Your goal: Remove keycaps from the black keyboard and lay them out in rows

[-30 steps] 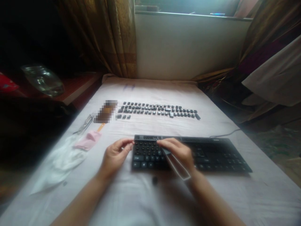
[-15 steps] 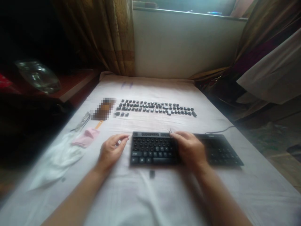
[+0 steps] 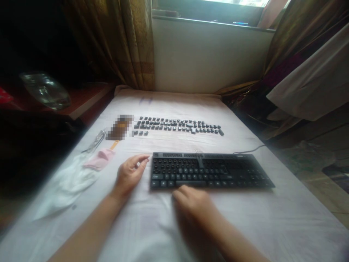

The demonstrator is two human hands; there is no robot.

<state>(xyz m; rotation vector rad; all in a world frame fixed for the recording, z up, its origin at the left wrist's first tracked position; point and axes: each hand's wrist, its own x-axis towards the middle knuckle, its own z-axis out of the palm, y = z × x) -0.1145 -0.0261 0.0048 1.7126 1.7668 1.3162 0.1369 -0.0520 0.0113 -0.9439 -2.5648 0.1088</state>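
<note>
Right hand (image 3: 195, 203), blurred with its grip impossible to tell, is lying palm-down before the keyboard (image 3: 218, 171) while left hand (image 3: 131, 174) is resting alongside, grip narrow.

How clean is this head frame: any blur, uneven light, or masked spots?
Head view: the right hand is smeared and soft-edged; the left hand and keyboard are sharper. Window daylight leaves the picture's left side nearly black. A pixelated patch sits beside the loose keycaps.

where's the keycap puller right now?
Head view: the keycap puller lies on the black keyboard, across its upper rows near the middle, just beyond the right hand, which is not touching it.
</note>
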